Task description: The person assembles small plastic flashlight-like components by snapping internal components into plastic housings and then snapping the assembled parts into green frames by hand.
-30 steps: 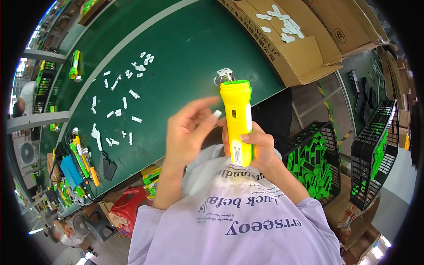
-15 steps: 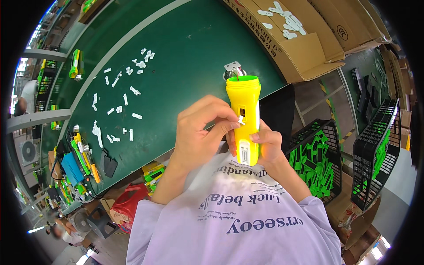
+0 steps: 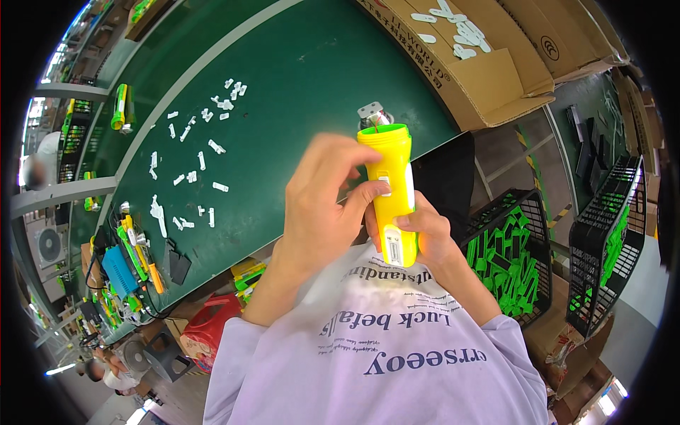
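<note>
A yellow flashlight body (image 3: 386, 152) with a green inner rim stands nearly upright in front of my chest. My right hand (image 3: 429, 225) is closed around its lower half, thumb across the front. A small white switch piece (image 3: 384, 185) sits at the slot in the body's side, and the thumb of my left hand (image 3: 322, 202) presses on it. The left fingers are apart from the thumb and slightly blurred near the flashlight's upper part. Beyond the open end, a silvery lamp head (image 3: 373, 113) hangs by a thin wire. Whether the switch piece is fully seated cannot be told.
Loose white switch pieces (image 3: 216, 146) lie scattered over the green table (image 3: 297, 78). A cardboard box (image 3: 496, 88) with white parts stands at the far right. Black baskets (image 3: 545, 248) with green parts are on the right. Tools (image 3: 138, 248) and a red stool (image 3: 209, 329) are at left.
The white piece, pinched in my left fingers before, is now at the slot under my thumb. My left index finger has lifted off it. The flashlight has shifted slightly left.
</note>
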The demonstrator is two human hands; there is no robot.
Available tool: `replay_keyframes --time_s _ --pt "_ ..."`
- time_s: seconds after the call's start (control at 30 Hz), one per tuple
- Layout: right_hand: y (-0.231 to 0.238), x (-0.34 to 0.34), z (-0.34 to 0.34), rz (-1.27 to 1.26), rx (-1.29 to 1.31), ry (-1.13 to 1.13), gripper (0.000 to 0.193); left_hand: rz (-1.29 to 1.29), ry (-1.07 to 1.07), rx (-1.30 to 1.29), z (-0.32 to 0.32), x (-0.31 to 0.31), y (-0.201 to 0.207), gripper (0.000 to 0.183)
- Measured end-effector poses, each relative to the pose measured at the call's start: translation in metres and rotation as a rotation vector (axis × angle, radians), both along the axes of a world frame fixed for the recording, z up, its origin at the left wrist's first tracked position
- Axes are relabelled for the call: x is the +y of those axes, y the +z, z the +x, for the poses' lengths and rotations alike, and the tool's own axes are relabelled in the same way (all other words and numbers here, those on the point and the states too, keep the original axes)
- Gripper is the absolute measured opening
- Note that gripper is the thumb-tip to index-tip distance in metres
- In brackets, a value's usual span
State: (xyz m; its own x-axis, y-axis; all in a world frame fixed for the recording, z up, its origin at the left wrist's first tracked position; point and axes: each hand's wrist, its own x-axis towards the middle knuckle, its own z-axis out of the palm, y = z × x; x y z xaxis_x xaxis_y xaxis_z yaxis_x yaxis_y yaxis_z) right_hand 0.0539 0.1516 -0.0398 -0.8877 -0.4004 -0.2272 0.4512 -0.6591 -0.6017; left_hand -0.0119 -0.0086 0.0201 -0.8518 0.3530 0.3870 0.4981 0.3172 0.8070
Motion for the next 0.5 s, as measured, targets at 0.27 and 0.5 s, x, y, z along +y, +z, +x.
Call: replay_keyframes --time_s 0.27,0.5 --pt "0.001 0.007 -0.003 0.497 0.186 0.096 0.037 -0.068 -0.051 -0.295 -0.013 -0.009 0.003 0.045" --pt "0.039 -0.006 -0.019 1.266 0.422 -0.244 0.039 -0.125 0.169 -0.265 -0.01 -0.003 -0.009 0.04"
